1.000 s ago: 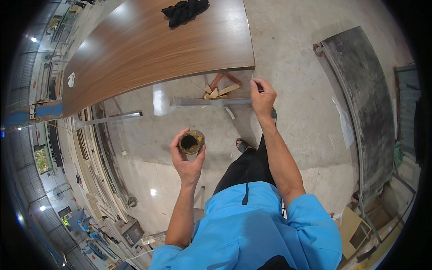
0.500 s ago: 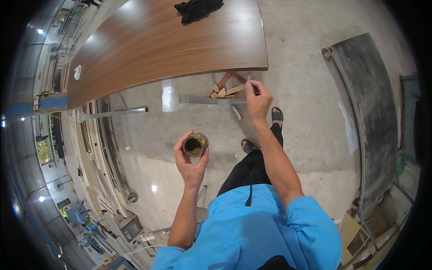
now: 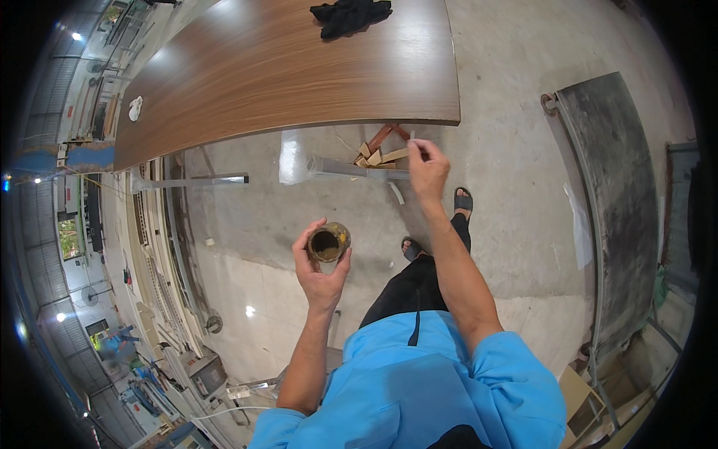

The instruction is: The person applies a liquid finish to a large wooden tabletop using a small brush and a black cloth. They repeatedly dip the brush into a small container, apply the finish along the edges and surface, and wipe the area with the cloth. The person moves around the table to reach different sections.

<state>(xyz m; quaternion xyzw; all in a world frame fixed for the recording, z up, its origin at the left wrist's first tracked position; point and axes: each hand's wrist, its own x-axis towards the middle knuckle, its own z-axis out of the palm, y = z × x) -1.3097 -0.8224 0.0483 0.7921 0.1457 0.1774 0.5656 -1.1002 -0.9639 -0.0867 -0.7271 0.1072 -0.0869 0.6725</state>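
Left hand: my left hand (image 3: 320,271) is curled around a small open jar (image 3: 329,242), thumb on one side and fingers wrapped round the other, holding it upright with its dark contents showing.
Right hand: my right hand (image 3: 427,168) is raised with thumb and fingertips pinched on something thin and pale; it is too small for me to tell what.
Jar position: the jar sits in the air in front of my chest, well short of the long wooden tabletop (image 3: 284,71) and below its near edge.
Around the tabletop: a black cloth (image 3: 350,15) lies near the tabletop's far end, a small white object (image 3: 135,108) near its left end, and wood offcuts (image 3: 381,152) lie on the concrete floor (image 3: 516,135) just under its near edge, beside my right hand.
Right of the tabletop: a dark grey slab (image 3: 617,194) lies well apart from it on the floor.
Risk, spill: I judge the jar could tip if my one-handed grip loosens, since it has no lid.
Risk, drip: I judge the pinched item could slip or drip onto the floor or my sandalled feet (image 3: 463,201).
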